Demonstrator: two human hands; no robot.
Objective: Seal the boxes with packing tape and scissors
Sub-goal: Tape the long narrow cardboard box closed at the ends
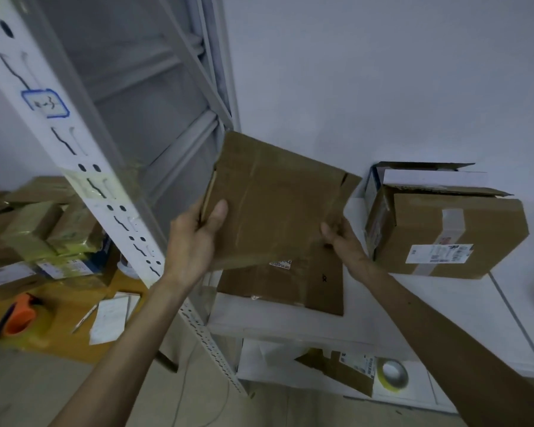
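A: Both hands are on a flat box (275,204). The left hand (195,238) clamps its left edge with the thumb across the face, and the right hand (341,238) pinches the lower right edge. It's in the air, tilted, over the left end of the shelf (290,325).
B: So no sealing yet?
A: I'd say not. This looks like fetching a carton to open up. A spare box (290,288) lies flat on the shelf right under it.
B: And the tape?
A: A tape gun (19,315) sits near the left edge of the counter (59,334), well apart, and there's a roll (392,375) lower down, under the shelf. I can't make out any scissors.
B: Next?
A: Probably pop it square and fold the flaps before any tape goes on
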